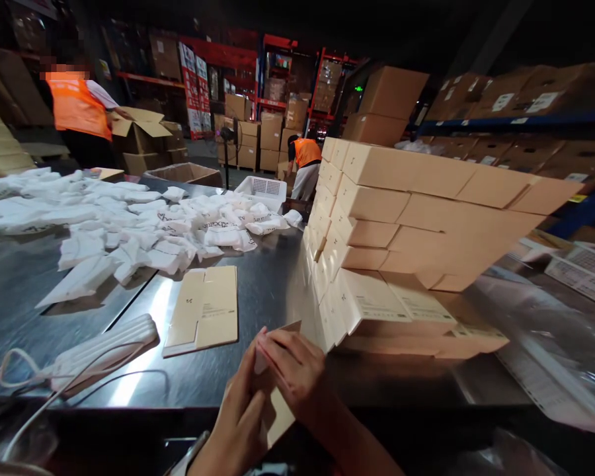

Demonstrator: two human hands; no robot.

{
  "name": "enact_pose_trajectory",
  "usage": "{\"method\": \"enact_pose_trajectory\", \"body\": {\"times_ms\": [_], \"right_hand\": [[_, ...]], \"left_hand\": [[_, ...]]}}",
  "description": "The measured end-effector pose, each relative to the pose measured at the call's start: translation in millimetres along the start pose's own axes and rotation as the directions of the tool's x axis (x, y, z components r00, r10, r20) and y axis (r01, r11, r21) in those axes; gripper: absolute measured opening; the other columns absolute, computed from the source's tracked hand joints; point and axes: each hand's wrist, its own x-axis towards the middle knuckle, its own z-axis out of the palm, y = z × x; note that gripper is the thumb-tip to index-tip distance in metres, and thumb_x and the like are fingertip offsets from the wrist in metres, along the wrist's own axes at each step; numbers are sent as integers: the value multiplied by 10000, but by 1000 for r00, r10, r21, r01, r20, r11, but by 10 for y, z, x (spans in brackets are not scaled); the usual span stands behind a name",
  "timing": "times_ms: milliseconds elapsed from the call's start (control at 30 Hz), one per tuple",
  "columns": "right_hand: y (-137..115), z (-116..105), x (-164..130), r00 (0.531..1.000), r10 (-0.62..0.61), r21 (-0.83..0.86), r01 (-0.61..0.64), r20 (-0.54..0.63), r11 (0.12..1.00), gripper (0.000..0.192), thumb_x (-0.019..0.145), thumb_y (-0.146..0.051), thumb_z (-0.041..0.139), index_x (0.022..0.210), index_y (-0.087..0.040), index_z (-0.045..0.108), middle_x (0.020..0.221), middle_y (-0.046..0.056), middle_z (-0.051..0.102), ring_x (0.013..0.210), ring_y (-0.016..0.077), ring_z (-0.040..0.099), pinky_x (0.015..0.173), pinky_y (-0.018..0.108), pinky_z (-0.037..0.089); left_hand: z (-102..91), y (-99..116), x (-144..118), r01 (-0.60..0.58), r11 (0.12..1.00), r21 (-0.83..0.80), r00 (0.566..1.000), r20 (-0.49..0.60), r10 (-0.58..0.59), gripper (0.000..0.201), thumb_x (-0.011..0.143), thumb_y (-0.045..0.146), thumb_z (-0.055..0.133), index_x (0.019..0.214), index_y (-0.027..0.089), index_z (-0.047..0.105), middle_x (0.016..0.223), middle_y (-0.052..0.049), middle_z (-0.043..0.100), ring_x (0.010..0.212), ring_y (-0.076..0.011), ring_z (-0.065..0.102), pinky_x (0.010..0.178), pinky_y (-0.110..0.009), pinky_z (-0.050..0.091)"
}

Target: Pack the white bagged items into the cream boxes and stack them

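Observation:
Both my hands are closed around a tan cardboard box [279, 418] at the front edge of the metal table. My left hand [242, 410] grips its left side, fingers wrapped over it. My right hand [297, 373] pinches the upper edge, with its fingertips close to those of the left. Much of the box is hidden by my hands. Just beyond, to the left, lies a small pile of flat, unfolded cardboard boxes [217, 307] with dark print. On the right rises a tall stack of closed tan boxes [377, 228].
White printed packets [178, 225] are heaped across the table's far left. A white power strip [104, 350] with a cord lies at the near left. A white basket [262, 192] stands at the back. Two people in orange vests [79, 106] work beyond, near shelves of cartons.

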Motion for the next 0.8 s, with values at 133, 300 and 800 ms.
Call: {"method": "enact_pose_trajectory", "body": {"times_ms": [133, 300, 800], "right_hand": [[-81, 14, -17, 1000, -17, -59, 17, 0, 998, 211, 960, -80, 536, 1119, -128, 667, 923, 105, 776, 816, 208, 741, 732, 305, 631], [-151, 61, -26, 1000, 10, -74, -11, -8, 997, 178, 972, -85, 506, 1056, -137, 655, 889, 94, 770, 795, 200, 734, 727, 313, 621], [384, -526, -691, 351, 802, 594, -542, -483, 595, 215, 898, -440, 571, 840, -233, 578, 809, 29, 721, 642, 192, 728, 627, 364, 619]], "left_hand": [[42, 101, -17, 36, 996, 76, 998, 48, -40, 644, 851, 325, 648, 1469, 202, 517, 1084, -93, 792, 1123, -337, 697, 878, -387, 619], [68, 44, -40, 9, 979, 205, 1000, 21, -14, 614, 879, 303, 603, 1469, 169, 501, 1362, -134, 678, 1304, -334, 599, 1059, -403, 514], [-96, -77, 336, 32, 997, -71, 998, -48, -36, 463, 756, 276, 645, 1218, 240, 650, 1212, -66, 752, 1132, -266, 685, 966, -350, 520]]}}
